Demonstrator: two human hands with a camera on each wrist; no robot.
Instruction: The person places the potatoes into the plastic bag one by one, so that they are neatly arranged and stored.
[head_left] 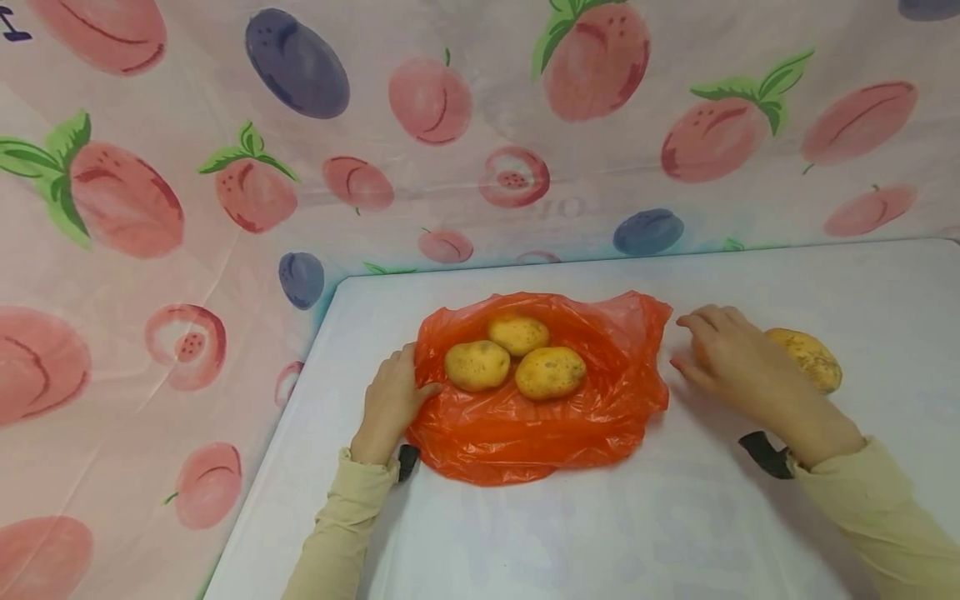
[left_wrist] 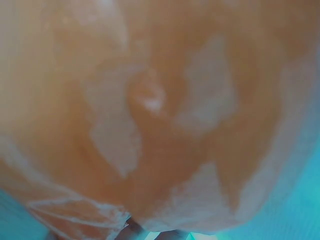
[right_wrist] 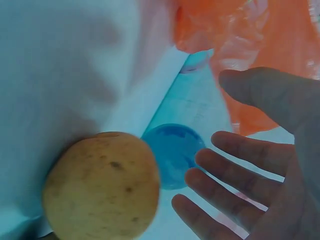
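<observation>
An orange-red plastic bag [head_left: 525, 446] lies spread on the table, its mouth open. Three potatoes rest together inside it: a left potato [head_left: 477, 366], a back potato [head_left: 518, 334] and a front potato [head_left: 551, 373]. My left hand [head_left: 390, 404] holds the bag's left edge, thumb on the inner side, fingers partly hidden. Over to the right, my right hand [head_left: 738, 362] is held with fingers apart and nothing in its grasp. Beside and partly behind it lies another potato [head_left: 810, 360], also large in the right wrist view [right_wrist: 102, 187]. Blurred bag plastic [left_wrist: 165, 150] fills the left wrist view.
The white table [head_left: 585, 533] meets a fruit-printed curtain [head_left: 480, 108] at its back and left. Something yellow-orange [head_left: 702, 353] shows behind the right hand's fingers, mostly hidden. Black wrist straps [head_left: 765, 456] stick out at both sleeves.
</observation>
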